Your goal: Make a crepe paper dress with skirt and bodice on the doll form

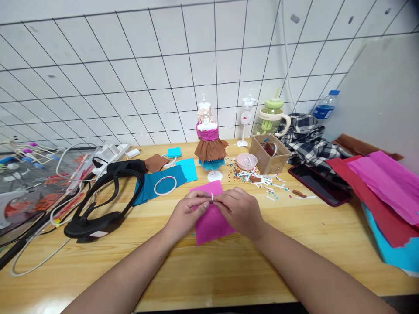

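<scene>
My left hand [193, 210] and my right hand [240, 209] meet fingertip to fingertip in the middle of the table. Both are closed in a pinch on a small, thin white strip [212, 196], whose curled end sticks up between them. Beneath the fingers lies a magenta sheet [212, 226] that looks like felt or crepe paper; my hands cover part of it. Just beyond stands a small white dress form [207, 126] wearing a magenta band, a brown ruffled skirt [211, 150] and a blue under-layer.
Left are a black head strap [122, 213], teal sheets [149, 185] and a white ring [165, 178]. Right are a pink bowl [247, 161], scattered scraps [270, 179], a cardboard box [270, 159], a phone [319, 184] and coloured sheets [376, 205]. A second dress form [247, 109] stands behind.
</scene>
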`<act>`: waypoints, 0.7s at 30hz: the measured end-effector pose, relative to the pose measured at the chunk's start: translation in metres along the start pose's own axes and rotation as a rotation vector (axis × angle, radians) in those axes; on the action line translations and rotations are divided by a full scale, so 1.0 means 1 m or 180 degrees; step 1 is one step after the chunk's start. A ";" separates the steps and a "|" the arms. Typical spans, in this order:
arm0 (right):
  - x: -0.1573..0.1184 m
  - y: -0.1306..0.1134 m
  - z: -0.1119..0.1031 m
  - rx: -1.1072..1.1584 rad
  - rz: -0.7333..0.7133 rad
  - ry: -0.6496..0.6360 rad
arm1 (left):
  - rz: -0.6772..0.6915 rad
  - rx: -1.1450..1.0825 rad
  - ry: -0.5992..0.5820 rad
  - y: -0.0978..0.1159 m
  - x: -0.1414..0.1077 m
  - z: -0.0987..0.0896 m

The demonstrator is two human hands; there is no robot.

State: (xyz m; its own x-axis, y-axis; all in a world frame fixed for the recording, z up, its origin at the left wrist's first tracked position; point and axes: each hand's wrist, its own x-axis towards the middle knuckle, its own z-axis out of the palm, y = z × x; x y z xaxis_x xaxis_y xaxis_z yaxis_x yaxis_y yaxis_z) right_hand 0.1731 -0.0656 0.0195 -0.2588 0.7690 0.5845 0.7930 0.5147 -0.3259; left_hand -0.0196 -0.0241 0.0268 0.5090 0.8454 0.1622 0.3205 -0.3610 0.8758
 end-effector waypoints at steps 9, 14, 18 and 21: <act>0.003 -0.006 0.001 0.0601 0.0644 -0.0224 | 0.0900 0.1372 0.0417 0.000 -0.002 0.001; 0.005 -0.010 0.006 0.1312 0.1187 -0.0187 | 0.0979 0.1482 0.0465 0.002 -0.003 0.001; 0.004 -0.012 0.011 0.1489 0.1317 -0.0156 | 0.0995 0.1454 0.0447 0.000 -0.001 0.001; 0.003 -0.014 0.011 0.1449 0.1267 -0.0210 | 0.0946 0.1381 0.0449 0.001 0.001 0.001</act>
State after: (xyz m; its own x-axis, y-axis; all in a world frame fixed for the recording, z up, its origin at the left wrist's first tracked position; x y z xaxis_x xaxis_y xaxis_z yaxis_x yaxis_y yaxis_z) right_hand 0.1549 -0.0658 0.0175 -0.0359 0.9501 0.3100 0.5242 0.2820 -0.8036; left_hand -0.0181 -0.0239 0.0272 0.5252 0.7159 0.4600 0.4945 -0.6967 0.5198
